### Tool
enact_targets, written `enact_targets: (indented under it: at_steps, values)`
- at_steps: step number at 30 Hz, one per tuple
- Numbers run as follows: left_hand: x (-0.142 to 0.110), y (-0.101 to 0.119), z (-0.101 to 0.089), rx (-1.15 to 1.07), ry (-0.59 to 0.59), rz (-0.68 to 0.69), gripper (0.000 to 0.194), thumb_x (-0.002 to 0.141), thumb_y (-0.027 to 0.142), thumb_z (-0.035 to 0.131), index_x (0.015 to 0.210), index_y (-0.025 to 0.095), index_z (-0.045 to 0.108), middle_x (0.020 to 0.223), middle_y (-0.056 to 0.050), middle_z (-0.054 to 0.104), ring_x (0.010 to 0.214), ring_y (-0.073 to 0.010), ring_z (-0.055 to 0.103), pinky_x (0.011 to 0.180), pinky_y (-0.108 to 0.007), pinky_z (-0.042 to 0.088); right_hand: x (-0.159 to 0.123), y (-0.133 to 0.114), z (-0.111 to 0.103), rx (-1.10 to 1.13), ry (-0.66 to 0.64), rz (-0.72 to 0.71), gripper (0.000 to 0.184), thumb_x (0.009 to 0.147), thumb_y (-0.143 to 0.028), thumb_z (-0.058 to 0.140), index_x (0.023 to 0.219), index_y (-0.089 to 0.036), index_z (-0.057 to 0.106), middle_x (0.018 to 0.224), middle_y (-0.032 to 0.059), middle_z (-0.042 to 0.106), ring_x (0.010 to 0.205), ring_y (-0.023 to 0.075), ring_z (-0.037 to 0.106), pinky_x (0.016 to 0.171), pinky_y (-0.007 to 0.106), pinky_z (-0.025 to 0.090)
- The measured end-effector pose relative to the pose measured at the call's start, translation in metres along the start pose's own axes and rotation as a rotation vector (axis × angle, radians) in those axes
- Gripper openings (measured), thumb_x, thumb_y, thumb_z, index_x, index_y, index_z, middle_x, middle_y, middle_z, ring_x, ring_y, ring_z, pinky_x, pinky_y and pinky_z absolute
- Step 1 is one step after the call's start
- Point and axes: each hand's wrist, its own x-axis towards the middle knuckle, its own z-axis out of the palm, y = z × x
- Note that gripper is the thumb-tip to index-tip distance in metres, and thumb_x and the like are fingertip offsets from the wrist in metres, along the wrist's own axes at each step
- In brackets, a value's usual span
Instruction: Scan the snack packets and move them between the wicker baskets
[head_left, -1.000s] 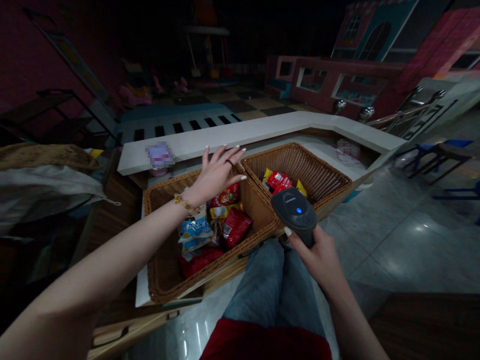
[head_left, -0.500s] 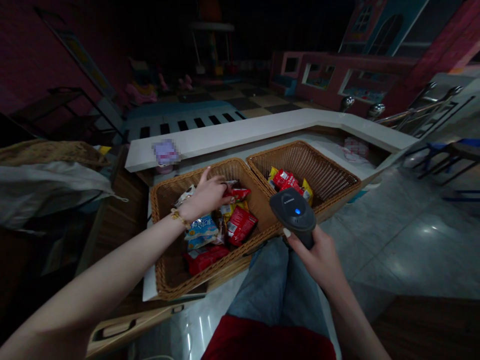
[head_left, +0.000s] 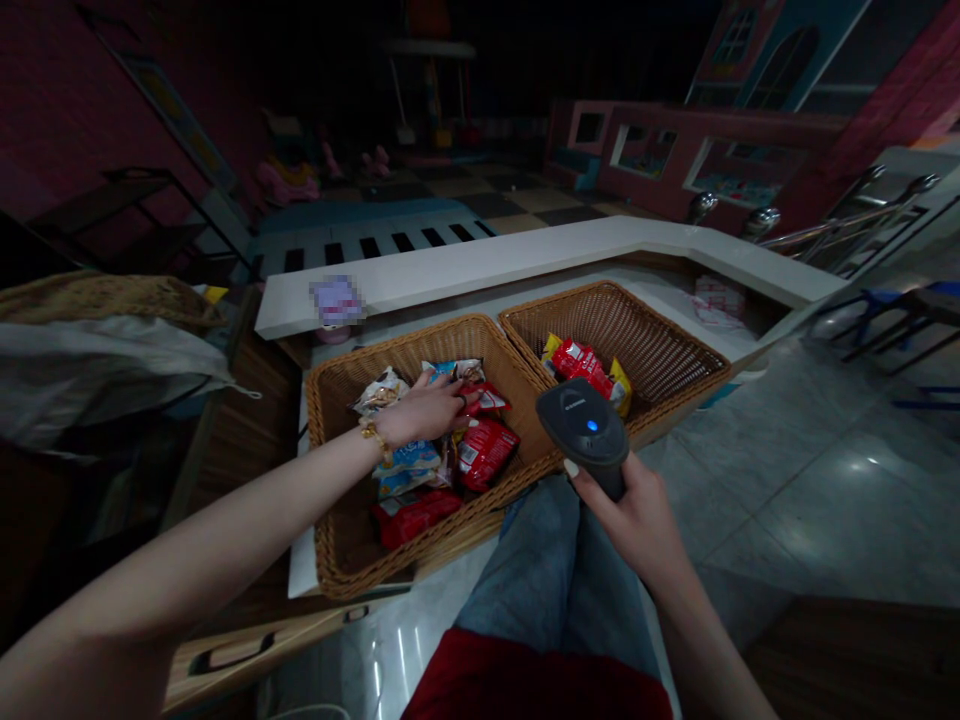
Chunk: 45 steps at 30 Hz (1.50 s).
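My left hand (head_left: 426, 408) reaches palm down into the left wicker basket (head_left: 330, 572), its fingers stretched out over the snack packets. The fingertips rest on or just above a small red packet (head_left: 493, 397). Close by lie a larger red packet (head_left: 487, 455), a blue packet (head_left: 409, 462), a white packet (head_left: 381, 390) and another red packet (head_left: 416, 517) near the basket's front wall. My right hand (head_left: 637, 510) is wrapped round the grip of a black barcode scanner (head_left: 581, 425) with a blue light on top, held in front of the right basket.
The right wicker basket (head_left: 667, 345) holds red packets (head_left: 581, 365) and yellow ones. Behind both runs a raised white ledge (head_left: 480, 265) with a blurred purple item (head_left: 335, 300). A drawer front (head_left: 247, 650) is at lower left, a cloth bag (head_left: 112, 370) at left.
My left hand has lowered, its fingers flattening onto the packets; a blue and white packet shows more beyond it. The scanner in my right hand stays nearly in place.
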Motion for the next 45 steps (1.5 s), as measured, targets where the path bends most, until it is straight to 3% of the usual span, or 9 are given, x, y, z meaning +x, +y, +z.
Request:
enact_targets:
  at_steps: [8, 13, 17, 21, 25, 28, 32, 41, 45]
  values:
    - [0.001, 0.002, -0.009, -0.032, -0.11, 0.015, 0.046, 0.101, 0.042, 0.056, 0.146, 0.033, 0.057, 0.146, -0.016, 0.06, 0.136, -0.0331, 0.053, 0.116, -0.055, 0.027, 0.002, 0.001, 0.001, -0.006, -0.01, -0.006, 0.02, 0.089, -0.036, 0.062, 0.1, -0.02, 0.067, 0.079, 0.0034, 0.076, 0.072, 0.0242, 0.072, 0.063, 0.028, 0.052]
    - [-0.001, 0.005, -0.019, -0.084, -0.103, 0.028, 0.054, 0.091, 0.039, 0.071, 0.144, 0.033, 0.059, 0.137, -0.015, 0.065, 0.129, -0.0341, 0.059, 0.113, -0.054, 0.03, 0.001, -0.002, 0.001, -0.009, -0.011, -0.009, 0.02, 0.088, -0.036, 0.062, 0.1, -0.02, 0.067, 0.078, 0.0034, 0.076, 0.072, 0.0245, 0.072, 0.064, 0.029, 0.052]
    - [-0.005, 0.005, -0.027, -0.046, 0.016, 0.042, 0.04, 0.088, 0.032, 0.074, 0.128, 0.027, 0.071, 0.127, -0.013, 0.068, 0.122, -0.032, 0.06, 0.112, -0.054, 0.032, 0.001, -0.002, 0.003, -0.003, -0.013, -0.002, 0.022, 0.088, -0.037, 0.062, 0.1, -0.019, 0.068, 0.08, 0.0044, 0.076, 0.073, 0.0252, 0.073, 0.064, 0.029, 0.053]
    - [-0.012, 0.0, -0.045, 0.106, 0.263, 0.029, 0.03, 0.085, 0.028, 0.073, 0.114, 0.021, 0.077, 0.127, -0.013, 0.066, 0.121, -0.0314, 0.056, 0.116, -0.056, 0.029, 0.001, -0.003, 0.002, -0.001, -0.009, -0.001, 0.021, 0.089, -0.036, 0.062, 0.101, -0.02, 0.068, 0.082, 0.0047, 0.078, 0.075, 0.0253, 0.073, 0.064, 0.03, 0.053]
    - [-0.02, -0.002, -0.065, 0.068, 0.572, -0.053, 0.046, 0.087, 0.025, 0.069, 0.134, 0.026, 0.068, 0.142, -0.014, 0.057, 0.131, -0.0356, 0.049, 0.12, -0.064, 0.021, 0.003, -0.006, 0.0, -0.004, -0.004, -0.007, 0.018, 0.088, -0.034, 0.061, 0.099, -0.021, 0.067, 0.078, 0.0027, 0.076, 0.071, 0.0243, 0.072, 0.064, 0.03, 0.054]
    - [-0.023, 0.001, -0.07, 0.004, 0.699, -0.084, 0.061, 0.091, 0.029, 0.067, 0.15, 0.034, 0.052, 0.152, -0.011, 0.051, 0.137, -0.0361, 0.046, 0.12, -0.067, 0.019, 0.004, -0.01, 0.0, 0.005, 0.004, -0.015, 0.018, 0.086, -0.032, 0.061, 0.1, -0.022, 0.068, 0.077, 0.0021, 0.076, 0.07, 0.024, 0.071, 0.064, 0.03, 0.055]
    - [-0.022, 0.005, -0.065, 0.002, 0.701, -0.013, 0.067, 0.093, 0.034, 0.068, 0.155, 0.038, 0.044, 0.156, -0.01, 0.048, 0.139, -0.0352, 0.046, 0.122, -0.066, 0.016, 0.004, -0.018, 0.006, 0.05, -0.026, -0.036, 0.021, 0.086, -0.031, 0.061, 0.103, -0.021, 0.069, 0.081, 0.0029, 0.076, 0.073, 0.0241, 0.073, 0.069, 0.031, 0.057]
    - [-0.02, 0.008, -0.058, 0.01, 0.691, 0.086, 0.044, 0.093, 0.039, 0.069, 0.135, 0.028, 0.066, 0.153, -0.01, 0.052, 0.137, -0.0342, 0.048, 0.125, -0.064, 0.015, 0.004, -0.022, 0.01, 0.058, -0.05, -0.064, 0.021, 0.088, -0.031, 0.059, 0.104, -0.02, 0.068, 0.085, 0.0049, 0.078, 0.078, 0.0247, 0.074, 0.07, 0.03, 0.058]
    - [-0.02, 0.008, -0.058, -0.001, 0.69, 0.068, 0.049, 0.094, 0.039, 0.067, 0.142, 0.032, 0.061, 0.153, -0.009, 0.052, 0.137, -0.033, 0.049, 0.125, -0.064, 0.015, 0.003, -0.02, 0.009, 0.042, -0.053, -0.064, 0.022, 0.088, -0.031, 0.06, 0.106, -0.021, 0.068, 0.085, 0.0047, 0.078, 0.078, 0.0253, 0.075, 0.07, 0.031, 0.058]
